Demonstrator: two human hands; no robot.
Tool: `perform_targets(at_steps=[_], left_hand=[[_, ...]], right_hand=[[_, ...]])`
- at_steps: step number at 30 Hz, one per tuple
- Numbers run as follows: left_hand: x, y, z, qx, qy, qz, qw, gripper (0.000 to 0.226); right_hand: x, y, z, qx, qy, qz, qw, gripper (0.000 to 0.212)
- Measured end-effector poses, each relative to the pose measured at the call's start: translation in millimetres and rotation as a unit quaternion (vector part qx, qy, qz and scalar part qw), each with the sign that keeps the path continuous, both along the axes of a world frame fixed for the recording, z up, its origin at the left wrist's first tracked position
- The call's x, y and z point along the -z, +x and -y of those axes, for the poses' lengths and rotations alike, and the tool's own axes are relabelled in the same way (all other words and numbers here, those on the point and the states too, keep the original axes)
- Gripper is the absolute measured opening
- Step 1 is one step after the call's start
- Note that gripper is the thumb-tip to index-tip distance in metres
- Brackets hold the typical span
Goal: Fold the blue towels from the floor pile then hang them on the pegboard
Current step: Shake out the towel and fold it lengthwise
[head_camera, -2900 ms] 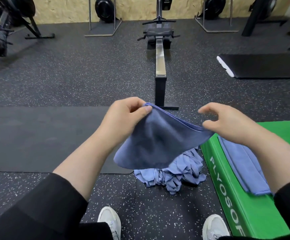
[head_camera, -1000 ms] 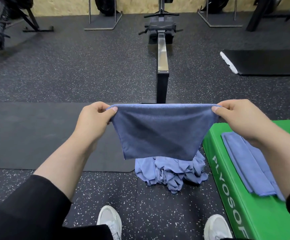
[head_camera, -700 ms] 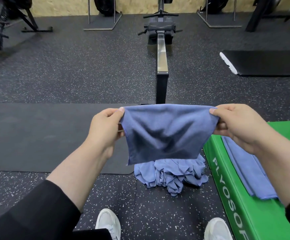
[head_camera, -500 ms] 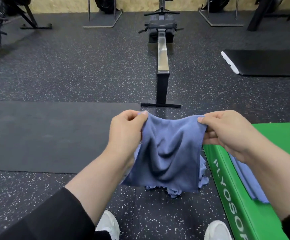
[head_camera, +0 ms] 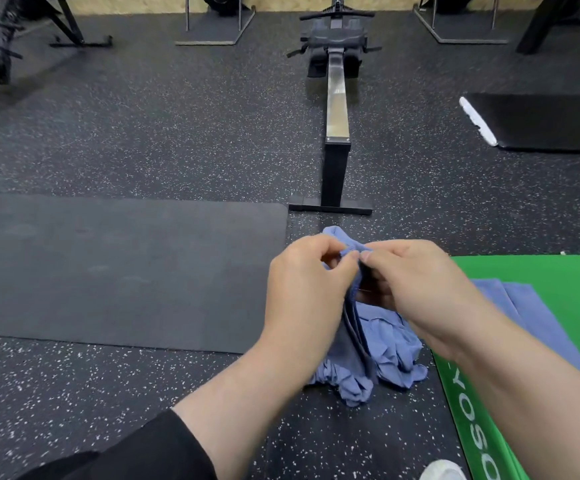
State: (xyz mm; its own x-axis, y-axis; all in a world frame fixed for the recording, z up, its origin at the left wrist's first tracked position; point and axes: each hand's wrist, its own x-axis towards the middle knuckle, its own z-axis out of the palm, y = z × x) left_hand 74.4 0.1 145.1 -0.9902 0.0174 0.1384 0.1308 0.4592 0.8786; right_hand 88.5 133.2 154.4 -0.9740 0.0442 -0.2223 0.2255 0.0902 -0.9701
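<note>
Both hands meet at chest level: left hand [head_camera: 311,271] and right hand [head_camera: 416,282] each have their grip pinched on the top corners of one towel [head_camera: 354,327], doubled and hanging between them. A pile [head_camera: 392,351] remains on the floor beneath. Folded towels [head_camera: 520,306] lie on the green box [head_camera: 558,271]. No pegboard in view; I judge hanging not begun.

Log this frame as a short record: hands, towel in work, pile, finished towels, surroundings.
left hand: pinches towel's top corners
right hand: pinches the same corners, touching the left
towel: folded in half, hanging between the hands
pile: crumpled on floor, beside green box
folded towels: flat on green box
surroundings: rower, black mat
</note>
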Motion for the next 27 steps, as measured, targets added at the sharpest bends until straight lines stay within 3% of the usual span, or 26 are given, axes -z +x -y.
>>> perform_targets(at_steps=[4, 8, 11, 15, 19, 22, 27], left_hand=[[-0.5, -0.8, -1.8, 0.017, -0.021, -0.036, 0.999, 0.009], [-0.5, 5.8, -5.0, 0.121, -0.042, -0.042, 0.991, 0.013], [-2.4, 7.8, -1.9, 0.151, -0.036, -0.019, 0.988, 0.023], [-12.3, -8.6, 18.7, 0.061, -0.005, -0.016, 0.998, 0.023], [-7.9, -27.1, 44.0, 0.151, -0.151, -0.048, 0.976, 0.028], [-0.9, -27.3, 51.6, 0.207, -0.224, -0.063, 0.950, 0.038], [3.0, -25.4, 55.5, 0.248, -0.253, -0.028, 0.935, 0.023]], right_hand=[[-0.4, -2.6, 1.1, 0.015, -0.043, 0.016, 0.999, 0.029], [-3.7, -0.2, -4.7, -0.001, -0.076, -0.005, 0.997, 0.041], [-1.1, -1.6, -11.6, 0.020, -0.012, -0.033, 0.999, 0.031], [-0.5, -3.0, -23.2, 0.003, 0.160, -0.065, 0.985, 0.025], [-6.9, 1.4, -34.5, -0.078, 0.309, -0.110, 0.941, 0.017], [-5.8, 4.5, -38.9, -0.111, 0.346, -0.127, 0.923, 0.013], [-4.7, 9.0, -44.2, -0.134, 0.316, -0.145, 0.928, 0.005]])
